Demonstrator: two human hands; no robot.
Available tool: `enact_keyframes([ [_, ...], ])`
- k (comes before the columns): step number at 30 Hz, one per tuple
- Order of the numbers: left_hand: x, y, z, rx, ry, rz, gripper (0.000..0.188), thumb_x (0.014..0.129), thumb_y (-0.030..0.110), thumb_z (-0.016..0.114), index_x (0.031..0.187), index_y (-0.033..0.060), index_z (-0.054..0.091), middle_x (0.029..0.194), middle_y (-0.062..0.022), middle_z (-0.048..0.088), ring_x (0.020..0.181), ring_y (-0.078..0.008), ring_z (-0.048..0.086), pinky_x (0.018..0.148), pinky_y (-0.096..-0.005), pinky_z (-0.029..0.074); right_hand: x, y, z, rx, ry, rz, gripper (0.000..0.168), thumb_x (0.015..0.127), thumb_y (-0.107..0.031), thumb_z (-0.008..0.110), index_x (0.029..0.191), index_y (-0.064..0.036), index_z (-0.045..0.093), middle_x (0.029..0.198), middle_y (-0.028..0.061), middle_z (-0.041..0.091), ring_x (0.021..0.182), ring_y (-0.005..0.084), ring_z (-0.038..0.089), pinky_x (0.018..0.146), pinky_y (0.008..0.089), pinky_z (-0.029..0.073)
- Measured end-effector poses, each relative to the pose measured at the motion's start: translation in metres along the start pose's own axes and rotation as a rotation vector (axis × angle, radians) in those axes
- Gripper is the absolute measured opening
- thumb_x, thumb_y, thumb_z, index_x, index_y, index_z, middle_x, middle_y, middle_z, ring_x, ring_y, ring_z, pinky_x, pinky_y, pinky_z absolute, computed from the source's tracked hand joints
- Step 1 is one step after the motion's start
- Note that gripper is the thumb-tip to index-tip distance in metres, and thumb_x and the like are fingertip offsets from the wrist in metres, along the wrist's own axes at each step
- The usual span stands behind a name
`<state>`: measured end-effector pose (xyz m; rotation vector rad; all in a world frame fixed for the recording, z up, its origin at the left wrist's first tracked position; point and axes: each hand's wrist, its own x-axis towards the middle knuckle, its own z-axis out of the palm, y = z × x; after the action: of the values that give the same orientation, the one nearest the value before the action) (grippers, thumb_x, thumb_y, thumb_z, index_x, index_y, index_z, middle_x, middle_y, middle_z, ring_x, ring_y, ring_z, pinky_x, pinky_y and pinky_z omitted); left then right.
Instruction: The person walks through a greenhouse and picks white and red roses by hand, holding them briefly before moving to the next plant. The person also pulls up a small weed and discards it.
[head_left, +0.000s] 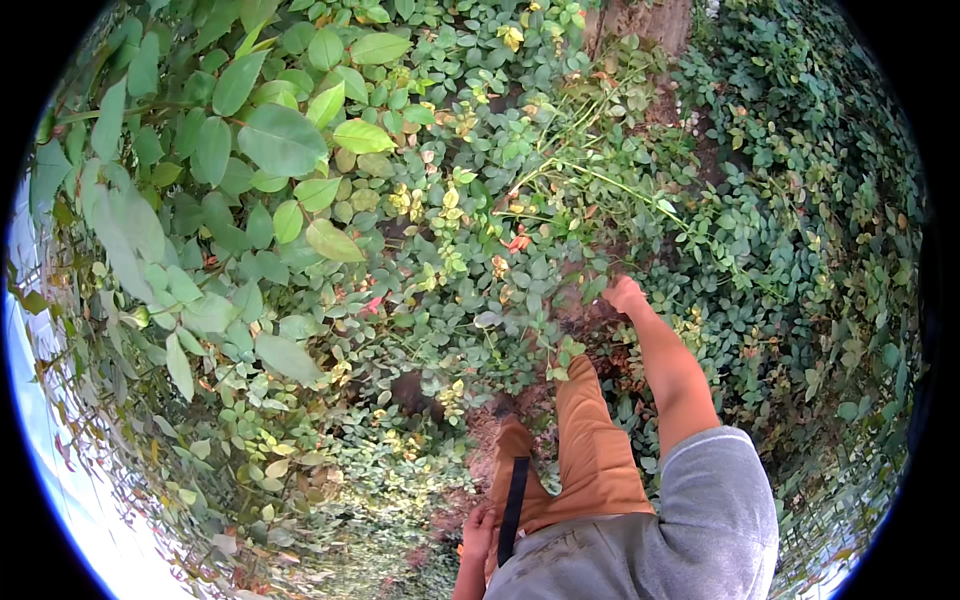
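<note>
My right hand reaches forward and down among leafy stems of rose-like bushes. Its fingers are bent near the leaves; whether they grip a stem cannot be made out. My left hand hangs low beside my left thigh, next to a black strap that lies over my brown trousers. The left fingers look partly curled, and what they may hold is not clear. Long green stems lie bent across the foliage beyond my right hand.
Large leaves on a branch stand close at the upper left. Dense bushes crowd the right side. A strip of reddish soil runs by my feet, and a brown patch of bare ground shows at the top.
</note>
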<state>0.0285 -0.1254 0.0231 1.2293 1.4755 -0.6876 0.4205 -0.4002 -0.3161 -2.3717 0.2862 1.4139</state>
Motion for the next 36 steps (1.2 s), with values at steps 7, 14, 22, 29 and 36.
enact_keyframes([
  [7, 0.008, -0.036, 0.004, 0.138, 0.057, 0.014, 0.022, 0.089, 0.012, 0.052, 0.108, 0.0004, 0.056, 0.087, -0.006, 0.062, 0.076, -0.0119, 0.059, 0.065, -0.024, 0.048, 0.103, -0.082, 0.0, 0.151, 0.337, -0.28, 0.035, 0.075, -0.015, 0.055, 0.109, -0.007, 0.055, 0.096, 0.0192, 0.061, 0.09, 0.0355, 0.058, 0.077, 0.0438, 0.046],
  [14, -0.004, -0.01, 0.04, 0.028, 0.127, -0.041, 0.019, 0.088, 0.015, 0.055, 0.101, 0.001, 0.058, 0.08, -0.0039, 0.061, 0.069, -0.0093, 0.055, 0.06, -0.0225, 0.045, 0.135, -0.117, 0.014, -0.182, 0.092, -0.133, 0.023, 0.084, -0.017, 0.046, 0.101, -0.01, 0.059, 0.098, 0.0142, 0.064, 0.095, 0.0297, 0.06, 0.079, 0.0387, 0.05],
  [22, -0.007, 0.009, 0.03, 0.248, 0.082, 0.006, 0.019, 0.086, 0.022, 0.056, 0.089, 0.0039, 0.06, 0.068, -0.0005, 0.057, 0.06, -0.0079, 0.051, 0.055, -0.0235, 0.042, -0.012, 0.016, 0.013, -0.254, -0.082, 0.039, 0.019, 0.082, -0.017, 0.05, 0.091, -0.002, 0.059, 0.089, 0.0198, 0.062, 0.086, 0.0379, 0.058, 0.075, 0.0458, 0.047],
  [29, 0.007, 0.009, -0.005, 0.149, -0.016, 0.183, 0.021, 0.088, 0.019, 0.052, 0.103, 0.0043, 0.058, 0.075, -0.0024, 0.059, 0.063, -0.01, 0.053, 0.058, -0.0243, 0.045, -0.069, 0.111, 0.047, 0.319, 0.369, -0.048, 0.017, 0.085, -0.018, 0.056, 0.08, -0.002, 0.056, 0.068, 0.0091, 0.059, 0.053, 0.02, 0.055, 0.049, 0.0339, 0.044],
  [36, 0.044, -0.026, -0.057, -0.063, -0.079, 0.342, 0.025, 0.088, 0.017, 0.053, 0.11, 0.0071, 0.056, 0.095, -0.0063, 0.063, 0.081, -0.0135, 0.061, 0.068, -0.0279, 0.051, -0.181, -0.027, 0.008, 0.832, 0.343, -0.143, 0.015, 0.085, -0.015, 0.056, 0.095, -0.004, 0.052, 0.061, 0.0026, 0.053, 0.041, 0.0115, 0.045, 0.036, 0.0272, 0.037],
])
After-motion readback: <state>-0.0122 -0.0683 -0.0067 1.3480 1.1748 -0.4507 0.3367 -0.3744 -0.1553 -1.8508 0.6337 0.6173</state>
